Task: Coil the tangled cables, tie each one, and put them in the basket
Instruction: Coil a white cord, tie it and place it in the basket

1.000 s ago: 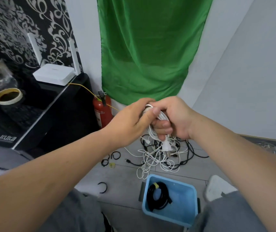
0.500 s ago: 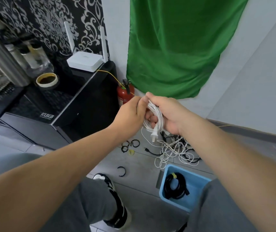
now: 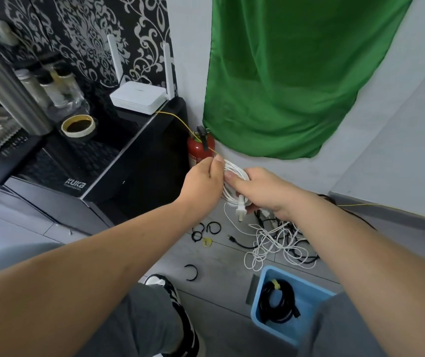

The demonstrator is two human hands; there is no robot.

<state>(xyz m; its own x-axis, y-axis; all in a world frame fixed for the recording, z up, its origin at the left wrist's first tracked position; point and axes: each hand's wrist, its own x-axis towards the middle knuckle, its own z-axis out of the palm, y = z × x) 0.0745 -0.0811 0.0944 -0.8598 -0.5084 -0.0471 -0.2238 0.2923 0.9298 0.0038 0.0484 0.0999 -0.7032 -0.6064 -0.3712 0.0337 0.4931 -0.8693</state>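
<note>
Head view, A: what differs from a second ago?

B: The view has swung left, so more of the cabinet top shows. The left hand (image 3: 201,181) no longer overlaps the right. It now pinches the top of the white cable coil (image 3: 234,173). The right hand (image 3: 265,191) grips the loops, thumb laid across them. The plug (image 3: 240,212) hangs below the coil, as before.

A: Meaning for the task?

B: Judgement: coiling of this cable is well along but not finished. A white strand runs from the coil down to the tangle (image 3: 278,240) on the floor, so there is slack left to wind. No tie is visible on it. The coil is held in the air, beyond the basket (image 3: 256,313). The basket holds one black cable coil (image 3: 278,302) bound with a yellow tie (image 3: 275,284).

A: Surroundings, big to small?

B: Green cloth (image 3: 296,73) on the wall. Black cabinet (image 3: 129,161) at left, carrying a router (image 3: 139,97) and a tape roll (image 3: 78,126). Red extinguisher (image 3: 200,153) just behind the left hand. Shoe (image 3: 172,300). Black ties (image 3: 207,229) near the tangle, with a single one (image 3: 191,272) nearer the shoe.

A: Obstructions?

B: The white strand lies mixed with black cables in the tangle, so it will probably snag when pulled. Both hands are occupied and the ties are on the floor. One hand must release to fetch a tie, and the loops may then spring apart.
</note>
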